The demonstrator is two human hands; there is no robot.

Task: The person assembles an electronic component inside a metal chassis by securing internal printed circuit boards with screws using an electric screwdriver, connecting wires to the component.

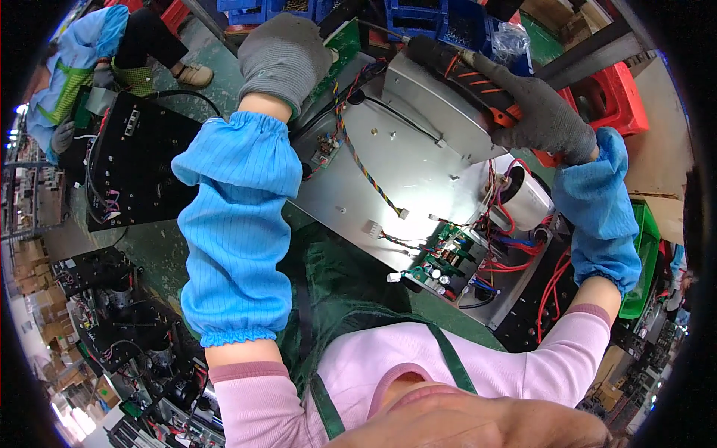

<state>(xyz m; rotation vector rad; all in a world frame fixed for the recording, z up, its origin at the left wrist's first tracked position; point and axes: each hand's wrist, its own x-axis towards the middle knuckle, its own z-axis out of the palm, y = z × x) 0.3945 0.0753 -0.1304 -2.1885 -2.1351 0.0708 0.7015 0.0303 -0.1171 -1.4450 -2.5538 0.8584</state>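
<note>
My left hand [282,63], in a grey knit glove, is closed at the edge of an upright green circuit board [346,45] at the far side of a metal chassis; its fingertips are hidden. In my gloved right hand [549,116] is a black and orange power screwdriver [457,73], lying level over the chassis's raised bracket [426,101]. Its thin shaft points left towards the board; whether the tip touches a screw cannot be seen. On the bare chassis floor [351,205] lies a multicoloured wire harness [364,170] with loose white plugs.
A populated circuit board [448,257], a white cylinder [526,200] and red wires [515,261] fill the chassis's near right. Blue bins [418,19] stand beyond, with red [624,97] and green bins [635,287] at right. A co-worker [86,45] sits left beside a black panel [153,172].
</note>
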